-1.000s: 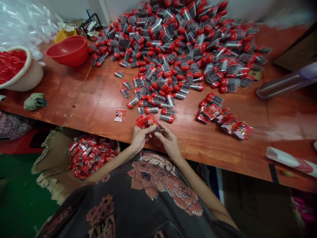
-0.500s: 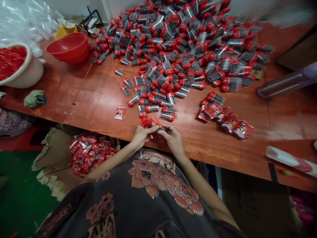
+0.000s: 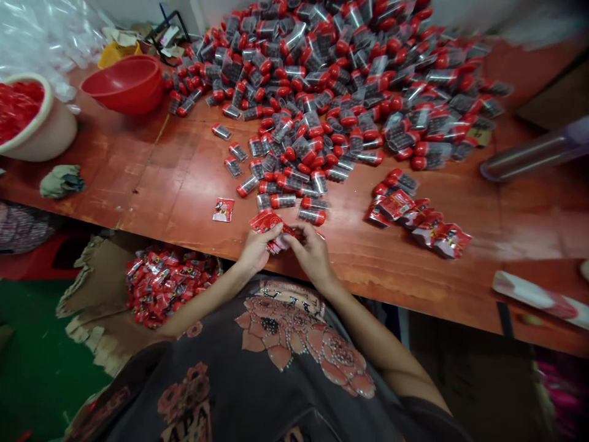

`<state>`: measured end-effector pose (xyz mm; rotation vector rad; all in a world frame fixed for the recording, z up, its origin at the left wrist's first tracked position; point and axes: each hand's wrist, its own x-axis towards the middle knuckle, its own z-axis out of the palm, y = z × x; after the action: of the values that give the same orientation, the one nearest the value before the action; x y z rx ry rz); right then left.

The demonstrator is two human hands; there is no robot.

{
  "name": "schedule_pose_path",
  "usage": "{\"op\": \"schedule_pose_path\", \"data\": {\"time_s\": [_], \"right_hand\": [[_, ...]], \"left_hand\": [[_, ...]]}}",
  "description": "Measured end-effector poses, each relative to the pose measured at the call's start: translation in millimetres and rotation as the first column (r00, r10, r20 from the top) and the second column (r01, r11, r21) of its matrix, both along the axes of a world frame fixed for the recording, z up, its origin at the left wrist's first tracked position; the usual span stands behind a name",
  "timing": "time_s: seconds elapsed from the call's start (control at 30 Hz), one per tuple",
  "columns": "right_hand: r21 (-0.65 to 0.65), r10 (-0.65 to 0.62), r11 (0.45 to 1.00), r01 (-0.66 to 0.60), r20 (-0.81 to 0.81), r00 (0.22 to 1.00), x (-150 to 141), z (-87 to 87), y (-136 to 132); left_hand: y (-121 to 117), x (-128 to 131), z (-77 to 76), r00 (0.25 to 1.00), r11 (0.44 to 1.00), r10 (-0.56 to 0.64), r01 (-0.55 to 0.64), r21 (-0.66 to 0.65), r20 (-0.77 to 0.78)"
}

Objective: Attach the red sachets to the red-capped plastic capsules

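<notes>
Red packets (image 3: 265,222), shiny and printed with pale lines, are bunched in both hands above the table's near edge; their exact count is hidden by the fingers. The left hand (image 3: 255,248) pinches them between thumb and fingers, and the right hand (image 3: 313,253) closes narrowly on their right side.

1 flat packet (image 3: 223,210) lies left of the hands, and at least 5 items form 1 cluster (image 3: 430,228) to the right. 1 big heap of red-capped clear tubes (image 3: 317,132), too many to count, covers the far middle. 1 white bucket (image 3: 50,132) stands left.

The table (image 3: 184,178) is reddish-brown, glossy and scuffed, with a pale wall (image 3: 478,15) beyond and a green floor (image 3: 32,344) at near left.
</notes>
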<state>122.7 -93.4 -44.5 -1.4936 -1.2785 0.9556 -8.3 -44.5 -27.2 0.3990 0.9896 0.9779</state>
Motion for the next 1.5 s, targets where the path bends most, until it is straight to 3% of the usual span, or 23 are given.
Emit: {"op": "schedule_pose_path", "data": {"time_s": [0.13, 0.27, 0.37, 0.47, 0.6, 0.73, 0.8, 0.9, 1.07, 1.17, 1.27, 1.33, 1.4, 1.5], "right_hand": [[0.002, -0.013, 1.0, 0.012, 0.009, 1.0, -6, -6.8, 8], [-0.017, 0.067, 0.998, -0.065, 0.245, 0.967, -5, -3.3, 6], [-0.029, 0.103, 0.994, -0.102, 0.498, 0.861, 8, 0.6, 11], [-0.006, 0.015, 1.0, -0.015, 0.678, 0.735, 34, -2.0, 25], [-0.049, 0.031, 0.999, 0.01, 0.761, 0.648, 62, -8.4, 44], [-0.143, 0.147, 0.989, -0.047, 0.839, 0.524, 65, -2.5, 51], [-0.226, 0.224, 0.972, -0.056, 0.836, 0.5, 62, 2.4, 49], [-0.252, 0.212, 0.968, -0.005, 0.803, 0.557, 56, 5.1, 47], [-0.111, -0.052, 0.974, 0.198, 0.741, 0.669, 57, -4.2, 47], [-0.045, -0.167, 0.967, 0.251, 0.632, 0.757, 64, -5.5, 43], [0.025, -0.259, 0.961, 0.274, 0.421, 0.869, 58, 5.9, 27], [0.03, -0.253, 0.967, 0.252, 0.205, 0.946, 45, 18.0, 12], [0.013, -0.142, 0.99, 0.141, 0.039, 0.989, 27, 29.2, -1], [0.034, -0.015, 0.999, 0.014, 0.011, 1.0, 5, 37.5, -11]], "left_hand": [[-6, 3, -4.1, 0.999, 0.998, 0.037, -0.037, 0.044, 0.001], [-7, 3, -10.7, 0.996, 0.996, 0.09, -0.089, 0.011, -0.024], [-3, 2, -12.0, 0.994, 0.991, 0.104, -0.106, -0.077, -0.036], [5, -3, -9.1, 0.997, 0.983, 0.081, -0.081, -0.165, -0.004], [17, -13, -4.7, 0.997, 0.973, 0.077, -0.071, -0.219, 0.016], [21, -18, -1.6, 0.995, 0.967, 0.098, -0.1, -0.233, -0.02], [21, -19, -0.6, 0.995, 0.966, 0.104, -0.104, -0.237, -0.012], [21, -20, -0.6, 0.995, 0.968, 0.098, -0.091, -0.235, 0.017], [23, -20, -1.0, 0.994, 0.964, 0.074, -0.052, -0.26, 0.075], [25, -19, 1.3, 0.989, 0.951, 0.102, -0.066, -0.301, 0.104], [27, -16, 4.1, 0.986, 0.948, 0.118, -0.078, -0.308, 0.115], [27, -14, 5.5, 0.987, 0.951, 0.122, -0.087, -0.298, 0.103], [27, -10, 6.7, 0.988, 0.954, 0.125, -0.094, -0.286, 0.092], [25, -4, 8.6, 0.986, 0.956, 0.121, -0.085, -0.281, 0.114]]}}
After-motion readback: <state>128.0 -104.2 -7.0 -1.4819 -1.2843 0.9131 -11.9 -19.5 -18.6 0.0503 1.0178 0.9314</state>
